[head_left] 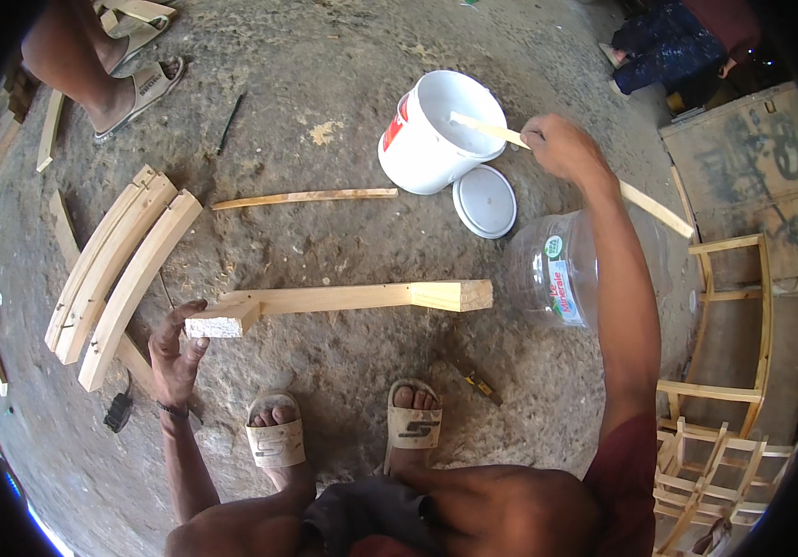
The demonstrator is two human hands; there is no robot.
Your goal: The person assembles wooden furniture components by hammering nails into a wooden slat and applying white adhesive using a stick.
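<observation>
My right hand (561, 148) is closed around a thin wooden stick (654, 206), whose far end reaches into the white plastic bucket (405, 148). The bucket is tilted, its mouth turned toward me, and inside it looks whitish. At the left, my left hand (174, 362) grips one end of a pale wooden piece (334, 298) between thumb and fingers. That piece lies crosswise before my feet with angled blocks at both ends. White stuff coats the left block's end face (215, 327); the right end face (482, 294) is bare.
Curved wooden pieces (143, 288) with nails lie at the left. A round lid (484, 201) leans by the bucket, near a large clear plastic bottle (547, 269) under my right arm. A thin strip (306, 198) lies beyond. Wooden frames (710, 390) stand right. Two other people are farther off.
</observation>
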